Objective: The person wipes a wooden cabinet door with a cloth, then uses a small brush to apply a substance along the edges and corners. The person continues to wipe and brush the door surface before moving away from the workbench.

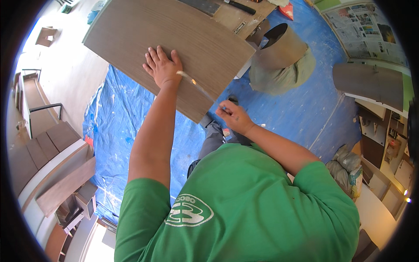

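Observation:
A wide brown wood-grain panel (205,48) lies in front of me, its near corner pointing toward my legs. My left hand (164,69) rests flat on it near the left edge, fingers spread. Closed around the end of a thin, brush-like stick (201,90) is my right hand (234,117), just off the panel's near right edge. The stick slants up and left across the panel, and its pale tip appears close to my left wrist. Whether that tip touches the wood I cannot tell.
Blue plastic sheeting (331,105) covers the floor. Right of the panel, a brown curved piece (279,48) stands on a greenish cloth bag (288,76). Behind lies a black-handled tool (240,6). Grey bags (345,163) sit at the right; boards (65,187) stand at the left.

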Motion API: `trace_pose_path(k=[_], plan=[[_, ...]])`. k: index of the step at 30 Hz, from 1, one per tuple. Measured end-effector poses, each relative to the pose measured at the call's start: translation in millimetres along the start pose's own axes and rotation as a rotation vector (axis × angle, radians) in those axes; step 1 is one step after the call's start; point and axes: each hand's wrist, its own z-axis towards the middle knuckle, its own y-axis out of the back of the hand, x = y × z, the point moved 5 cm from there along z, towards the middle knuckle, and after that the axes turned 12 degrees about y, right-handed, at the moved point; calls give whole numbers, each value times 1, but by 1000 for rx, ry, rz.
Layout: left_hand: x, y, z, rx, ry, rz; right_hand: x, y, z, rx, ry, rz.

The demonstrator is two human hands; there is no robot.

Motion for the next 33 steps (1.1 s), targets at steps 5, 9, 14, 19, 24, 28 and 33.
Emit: trace_pose_path(k=[5, 9, 14, 19, 24, 28, 33], plan=[[-5, -1, -3, 6, -12, -34, -19, 19, -11, -116, 42, 67], [-4, -1, -1, 3, -2, -12, 0, 28, -12, -142, -162, 86], [-6, -3, 0, -14, -5, 7, -45, 25, -6, -190, -61, 75], [-7, -1, 0, 2, 0, 7, -31, 32, 7, -240, -253, 441], [-6, -1, -1, -6, 0, 6, -26, 41, 12, -256, -262, 480], [-8, 0, 0, -6, -8, 24, -18, 53, 19, -332, -23, 141], [-9, 1, 0, -5, 1, 22, -31, 60, 24, -293, -47, 23]])
